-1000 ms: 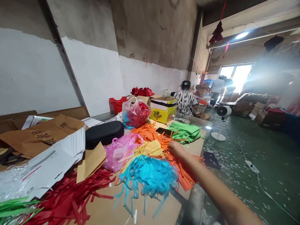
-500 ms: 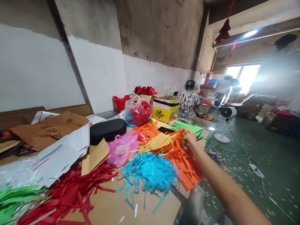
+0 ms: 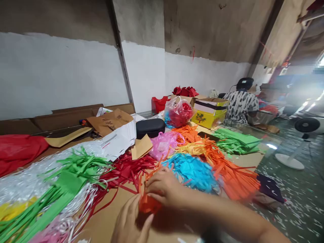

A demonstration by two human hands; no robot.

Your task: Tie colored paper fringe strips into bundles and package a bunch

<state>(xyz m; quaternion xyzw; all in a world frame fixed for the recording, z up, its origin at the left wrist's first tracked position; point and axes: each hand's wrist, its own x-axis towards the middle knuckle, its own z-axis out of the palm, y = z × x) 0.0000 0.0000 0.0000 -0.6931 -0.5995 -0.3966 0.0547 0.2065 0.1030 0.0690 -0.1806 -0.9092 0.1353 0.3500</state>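
Bare cardboard (image 3: 102, 216) beside the left hand (image 3: 131, 221), red strips (image 3: 128, 166) an obstacle beyond

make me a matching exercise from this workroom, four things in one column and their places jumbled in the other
1. white pedestal fan
2. yellow cardboard box
3. pink plastic bag
4. small orange strip bundle

A. beside the clear bag of red and blue pieces
B. under the right hand
C. on the green floor
D. in front of the black oval case

Pairs: 1-C, 2-A, 3-D, 4-B
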